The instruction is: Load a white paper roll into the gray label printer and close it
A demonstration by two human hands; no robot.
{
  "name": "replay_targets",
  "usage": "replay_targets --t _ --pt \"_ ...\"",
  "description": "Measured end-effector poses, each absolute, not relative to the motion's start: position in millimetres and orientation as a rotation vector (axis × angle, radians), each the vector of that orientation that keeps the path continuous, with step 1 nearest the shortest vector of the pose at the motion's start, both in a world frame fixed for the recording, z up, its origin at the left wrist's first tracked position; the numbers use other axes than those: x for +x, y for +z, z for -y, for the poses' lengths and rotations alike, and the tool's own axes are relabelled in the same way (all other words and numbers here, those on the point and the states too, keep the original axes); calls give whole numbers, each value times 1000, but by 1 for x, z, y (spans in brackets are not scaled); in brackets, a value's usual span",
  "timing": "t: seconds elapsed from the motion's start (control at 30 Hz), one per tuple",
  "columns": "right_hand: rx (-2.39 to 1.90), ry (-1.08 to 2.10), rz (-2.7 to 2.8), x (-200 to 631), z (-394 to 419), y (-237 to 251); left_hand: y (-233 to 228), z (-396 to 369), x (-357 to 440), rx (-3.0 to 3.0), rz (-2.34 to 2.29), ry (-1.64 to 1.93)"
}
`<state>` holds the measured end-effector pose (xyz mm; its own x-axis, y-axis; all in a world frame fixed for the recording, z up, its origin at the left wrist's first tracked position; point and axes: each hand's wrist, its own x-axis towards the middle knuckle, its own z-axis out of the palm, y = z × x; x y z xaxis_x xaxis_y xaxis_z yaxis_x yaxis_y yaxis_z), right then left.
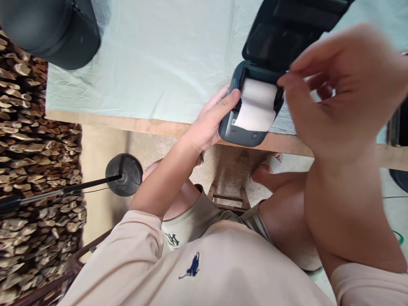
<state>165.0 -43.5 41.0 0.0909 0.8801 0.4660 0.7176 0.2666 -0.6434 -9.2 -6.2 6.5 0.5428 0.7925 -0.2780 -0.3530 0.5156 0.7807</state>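
A dark grey portable label printer is tilted over the table's near edge, its black lid swung up. Inside the compartment sits a white paper roll, with a loose end of paper lying over the front. My left hand grips the printer's left side, thumb on the rim by the roll. At the right rim of the compartment, near the lid's hinge, my right hand has thumb and forefinger drawn together in a pinch. Whatever is between those fingertips cannot be made out.
A pale cloth covers the table, with a wooden front edge. A black cylindrical object stands at upper left. A dark device lies at the right edge. Below are a round black stand base and stacked firewood.
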Motion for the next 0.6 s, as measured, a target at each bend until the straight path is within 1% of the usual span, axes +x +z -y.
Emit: replay_targets --t 0.1,0.17,0.27,0.37,0.47,0.6 --pt "-1862 321 1930 164 46 50 12 8 -9 711 -719 726" --pt "-2106 384 2006 161 44 53 15 8 -9 686 -737 692" --pt "-2220 450 2065 159 40 54 16 7 -9 696 -726 684" --pt "-2132 504 2034 161 39 55 14 6 -9 747 -712 685" --pt "-1903 572 1896 165 44 57 11 7 -8 771 -701 716" --pt "-1468 782 1432 174 44 51 5 6 -9 741 -720 778"
